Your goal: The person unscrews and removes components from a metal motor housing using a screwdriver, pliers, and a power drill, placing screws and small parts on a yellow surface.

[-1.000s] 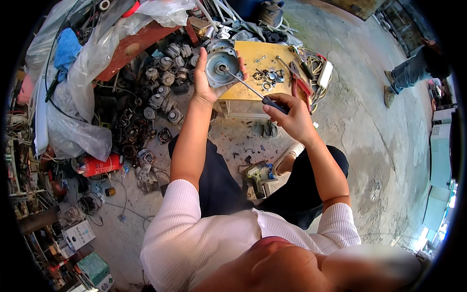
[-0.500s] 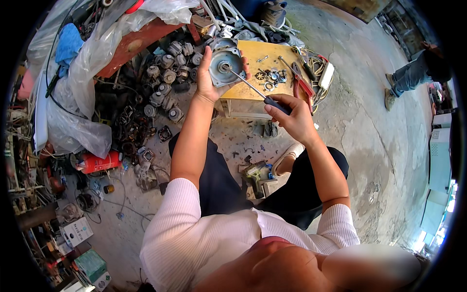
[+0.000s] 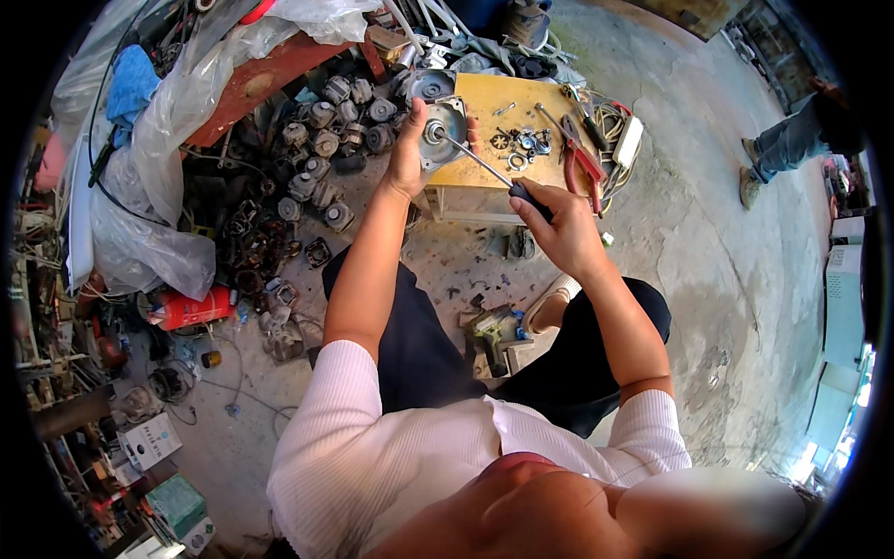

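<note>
My left hand (image 3: 410, 158) is closed around the rim of a grey metal motor end cover (image 3: 449, 116), its dished inside turned toward me. Gripped by its dark handle in my right hand (image 3: 563, 228) is a screwdriver (image 3: 480, 162), whose tip reaches the hub at the cover's centre. A second round metal cover (image 3: 431, 86) shows just beyond the first. On the yellow-topped bench (image 3: 466, 177) lie several small washers, rings and fittings (image 3: 526, 142). Red-handled pliers (image 3: 584, 160) rest to their right.
Several old motors (image 3: 321, 144) are heaped on the floor left of the bench. A green and black power tool (image 3: 487, 331) sits between my feet. Coiled cable and a white power strip (image 3: 628, 142) lie at the bench's right edge. Another person (image 3: 787, 149) stands far right.
The held cover has shifted slightly right and tilted, so it looks narrower. My left hand turned with it, and the screwdriver tip stays at the hub.
</note>
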A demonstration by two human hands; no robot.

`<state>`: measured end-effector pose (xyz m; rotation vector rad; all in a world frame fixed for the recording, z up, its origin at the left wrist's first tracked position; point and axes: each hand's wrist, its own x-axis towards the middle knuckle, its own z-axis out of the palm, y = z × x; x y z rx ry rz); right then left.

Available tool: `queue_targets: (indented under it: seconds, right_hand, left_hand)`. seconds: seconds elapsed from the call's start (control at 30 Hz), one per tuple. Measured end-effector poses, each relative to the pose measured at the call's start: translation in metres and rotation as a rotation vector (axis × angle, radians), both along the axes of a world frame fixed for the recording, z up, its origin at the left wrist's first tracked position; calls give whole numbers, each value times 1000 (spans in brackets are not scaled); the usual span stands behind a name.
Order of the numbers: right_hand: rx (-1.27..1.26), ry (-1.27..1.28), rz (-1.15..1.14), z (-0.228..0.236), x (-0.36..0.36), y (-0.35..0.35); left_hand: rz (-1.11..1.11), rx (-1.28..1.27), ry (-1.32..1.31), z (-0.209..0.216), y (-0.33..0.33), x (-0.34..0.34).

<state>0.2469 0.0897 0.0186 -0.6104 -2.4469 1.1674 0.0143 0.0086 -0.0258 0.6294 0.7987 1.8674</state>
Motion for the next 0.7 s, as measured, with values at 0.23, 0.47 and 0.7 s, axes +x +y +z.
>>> queue_targets:
  seconds: [0.23,0.47,0.7]
  right_hand:
    - [318,138,-10,-22,-4,-6]
    - [-34,-55,-31,-27,-9,-22]
    - [-577,-30,35,-42,-12,-22]
  left_hand:
    - [-9,-75,99,-5,1,0]
    - [-12,38,-112,-4,2,3]
    - [5,16,-169,-2,3,8]
